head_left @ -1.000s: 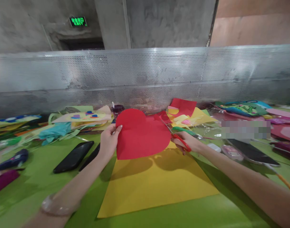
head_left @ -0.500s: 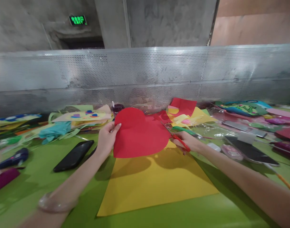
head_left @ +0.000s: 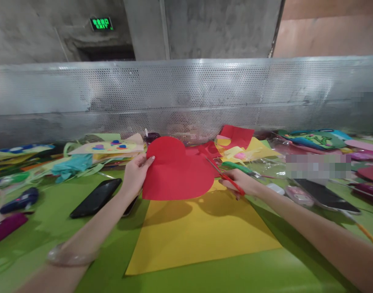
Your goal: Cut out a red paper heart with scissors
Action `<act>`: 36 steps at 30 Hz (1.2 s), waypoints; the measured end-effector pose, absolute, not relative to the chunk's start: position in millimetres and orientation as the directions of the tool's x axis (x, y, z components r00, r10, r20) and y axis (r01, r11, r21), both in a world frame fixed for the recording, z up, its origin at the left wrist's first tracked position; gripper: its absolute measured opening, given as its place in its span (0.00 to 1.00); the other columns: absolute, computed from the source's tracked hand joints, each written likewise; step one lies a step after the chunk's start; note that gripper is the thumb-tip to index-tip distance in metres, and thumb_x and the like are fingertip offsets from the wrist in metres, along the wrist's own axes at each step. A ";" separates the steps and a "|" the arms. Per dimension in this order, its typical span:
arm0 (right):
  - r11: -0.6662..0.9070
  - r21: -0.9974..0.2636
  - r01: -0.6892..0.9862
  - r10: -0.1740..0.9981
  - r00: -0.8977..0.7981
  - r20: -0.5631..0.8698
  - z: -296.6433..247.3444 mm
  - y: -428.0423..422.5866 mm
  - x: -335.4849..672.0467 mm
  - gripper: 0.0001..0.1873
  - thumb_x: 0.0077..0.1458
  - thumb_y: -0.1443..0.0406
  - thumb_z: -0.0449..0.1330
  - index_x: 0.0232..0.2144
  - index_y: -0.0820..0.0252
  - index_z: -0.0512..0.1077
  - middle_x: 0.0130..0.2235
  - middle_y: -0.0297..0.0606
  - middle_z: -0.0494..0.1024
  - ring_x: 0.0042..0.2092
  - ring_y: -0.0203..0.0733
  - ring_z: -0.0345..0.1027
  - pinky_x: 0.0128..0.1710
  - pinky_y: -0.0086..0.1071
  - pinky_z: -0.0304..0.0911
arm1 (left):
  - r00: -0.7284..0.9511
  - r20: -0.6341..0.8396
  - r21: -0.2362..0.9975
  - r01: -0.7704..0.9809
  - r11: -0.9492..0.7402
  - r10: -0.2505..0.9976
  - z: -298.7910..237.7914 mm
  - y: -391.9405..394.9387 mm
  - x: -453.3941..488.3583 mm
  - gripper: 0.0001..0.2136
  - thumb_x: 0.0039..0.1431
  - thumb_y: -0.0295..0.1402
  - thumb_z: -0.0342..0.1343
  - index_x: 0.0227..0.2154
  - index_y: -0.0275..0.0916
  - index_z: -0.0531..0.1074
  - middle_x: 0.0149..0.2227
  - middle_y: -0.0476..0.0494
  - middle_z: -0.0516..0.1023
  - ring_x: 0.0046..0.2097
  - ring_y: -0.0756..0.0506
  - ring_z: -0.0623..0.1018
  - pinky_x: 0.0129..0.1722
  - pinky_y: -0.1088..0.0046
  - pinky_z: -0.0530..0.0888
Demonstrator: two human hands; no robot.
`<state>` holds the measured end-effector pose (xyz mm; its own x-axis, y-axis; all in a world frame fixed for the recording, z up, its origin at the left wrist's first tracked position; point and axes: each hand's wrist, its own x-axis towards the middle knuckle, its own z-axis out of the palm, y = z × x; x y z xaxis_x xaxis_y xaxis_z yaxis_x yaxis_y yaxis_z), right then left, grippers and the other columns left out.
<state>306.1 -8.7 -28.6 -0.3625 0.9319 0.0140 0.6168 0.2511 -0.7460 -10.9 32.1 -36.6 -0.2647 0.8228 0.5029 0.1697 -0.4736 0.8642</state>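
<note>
Red paper (head_left: 177, 173) was held above a yellow sheet (head_left: 201, 240)

The person's left hand (head_left: 137, 173) pinched the red paper at its left side, thumb on the near face. The paper, with rounded lobes, was held up over the far part of the yellow sheet and cast shadows on it. The right hand (head_left: 240, 183) was closed around the red handles of a pair of scissors (head_left: 232, 182), whose blades pointed away from the person and reached over the paper's right side. How far apart the blades stood could not be told.

The yellow sheet lay flat on the green table (head_left: 235, 276), one corner pointing toward the table's near edge. To its left lay a black phone (head_left: 96, 198); a bracelet (head_left: 71, 255) circled the left wrist.

Along the table's far edge, left of the red paper, lay a crumpled blue piece (head_left: 72, 167) and a pale sheet (head_left: 133, 145) with coloured shapes. Right of it lay red scraps (head_left: 237, 136) and a green-handled tool (head_left: 237, 166), just beyond the right hand. Toward the table's right edge were a white case (head_left: 275, 188), a pink case (head_left: 299, 195) and a dark-screened device (head_left: 325, 197).

Behind the table stood a perforated metal panel (head_left: 186, 93).
</note>
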 end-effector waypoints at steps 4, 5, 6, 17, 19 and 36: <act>0.212 -0.792 0.573 0.935 -0.355 -0.007 -29.2 -8.8 306.0 0.12 0.49 0.58 0.55 0.21 0.58 0.58 0.12 0.25 0.61 0.14 0.32 0.58 0.15 0.27 0.60 | -0.261 0.491 0.870 0.180 -0.458 0.831 -35.1 30.6 -10.4 0.12 0.45 0.43 0.61 0.29 0.40 0.75 0.30 0.46 0.80 0.36 0.41 0.77 0.35 0.68 0.70; 0.215 -0.795 0.567 0.932 -0.363 -0.007 -29.0 -9.0 305.8 0.12 0.49 0.59 0.55 0.20 0.57 0.58 0.12 0.25 0.61 0.14 0.32 0.58 0.15 0.26 0.59 | -0.260 0.490 0.871 0.186 -0.455 0.832 -35.0 30.3 -10.2 0.12 0.45 0.43 0.61 0.29 0.40 0.75 0.30 0.46 0.80 0.35 0.41 0.77 0.34 0.68 0.70; 0.222 -0.797 0.562 0.929 -0.371 -0.003 -28.6 -9.4 305.6 0.12 0.49 0.59 0.55 0.20 0.57 0.58 0.12 0.25 0.61 0.13 0.32 0.57 0.15 0.26 0.59 | -0.258 0.489 0.871 0.187 -0.454 0.833 -35.0 30.1 -9.9 0.13 0.45 0.43 0.61 0.29 0.40 0.74 0.30 0.45 0.80 0.35 0.41 0.77 0.34 0.68 0.70; 0.216 -0.812 0.542 0.926 -0.378 -0.006 -29.3 -11.0 301.9 0.12 0.49 0.59 0.55 0.21 0.58 0.60 0.12 0.25 0.62 0.13 0.32 0.59 0.14 0.26 0.60 | -0.238 0.485 0.872 0.209 -0.443 0.842 -34.0 26.1 -6.0 0.11 0.47 0.42 0.59 0.30 0.39 0.74 0.37 0.43 0.81 0.40 0.40 0.77 0.38 0.68 0.71; 0.217 -0.815 0.538 0.924 -0.382 -0.006 -29.2 -11.1 301.8 0.10 0.49 0.59 0.55 0.23 0.58 0.61 0.11 0.24 0.62 0.13 0.32 0.59 0.14 0.26 0.60 | -0.241 0.481 0.874 0.211 -0.438 0.843 -34.2 26.2 -6.0 0.12 0.47 0.42 0.59 0.30 0.39 0.74 0.37 0.43 0.81 0.40 0.40 0.77 0.38 0.67 0.71; 0.235 -0.801 0.551 0.926 -0.378 0.012 -28.6 -12.1 301.4 0.14 0.48 0.61 0.56 0.17 0.57 0.57 0.12 0.28 0.63 0.14 0.33 0.60 0.15 0.25 0.58 | -0.222 0.512 0.855 0.224 -0.467 0.830 -40.6 32.5 -10.8 0.14 0.49 0.44 0.58 0.34 0.39 0.74 0.35 0.42 0.81 0.40 0.40 0.78 0.41 0.64 0.71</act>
